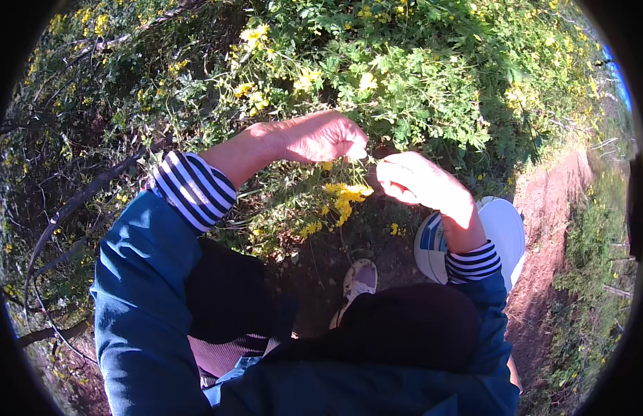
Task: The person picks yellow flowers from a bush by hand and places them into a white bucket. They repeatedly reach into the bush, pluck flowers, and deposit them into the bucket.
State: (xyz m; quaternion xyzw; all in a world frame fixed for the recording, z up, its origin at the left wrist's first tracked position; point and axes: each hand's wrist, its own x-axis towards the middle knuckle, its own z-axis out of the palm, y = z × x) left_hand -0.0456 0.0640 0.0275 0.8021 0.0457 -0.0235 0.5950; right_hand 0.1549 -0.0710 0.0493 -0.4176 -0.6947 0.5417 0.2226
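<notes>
My left hand (325, 137) is closed, its fingertips pressed together on thin stems of the yellow flowers. Just below it hangs a cluster of yellow flowers (347, 197); whether these are cut or still rooted I cannot tell. Close by on the right, my right hand (420, 180) is curled, thumb and fingers drawn together and facing the left one. What it pinches, if anything, is too small to make out. A small gap with fine stems lies between the two hands. Leafy flowering plants (412, 90) spread beyond them.
A white container (500, 232) with a blue patch stands beside my right forearm, partly hidden by it. Bare branches (79, 197) arch along the left. My shoe (363, 276) rests on dark soil below the flowers. A dirt path (547, 222) runs along the right.
</notes>
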